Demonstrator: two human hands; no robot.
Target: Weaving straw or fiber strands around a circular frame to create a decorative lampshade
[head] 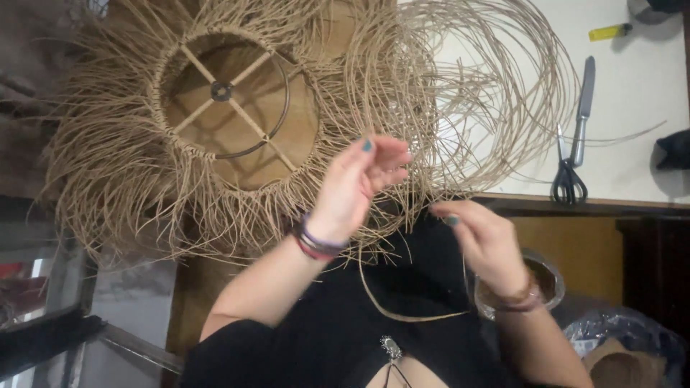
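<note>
A round frame (223, 90) with a metal ring and crossed spokes is wrapped in tan fibre, and shaggy strands hang all around it. A fan of long loose strands (489, 93) curves off to its right. My left hand (363, 179), with purple and red bands on the wrist, is raised against the fringe with fingers apart, brushing the strands. My right hand (481, 241), lower and to the right, pinches thin fibre at its fingertips. One loose strand (402, 316) loops down across my black top between the two arms.
On a white table (632, 129) at the right lie black-handled scissors (568, 179), a knife (583, 108) and a yellow lighter (609, 31). A dark object (675, 147) sits at the right edge. Below are a metal bowl (550, 276) and a plastic bag (625, 330).
</note>
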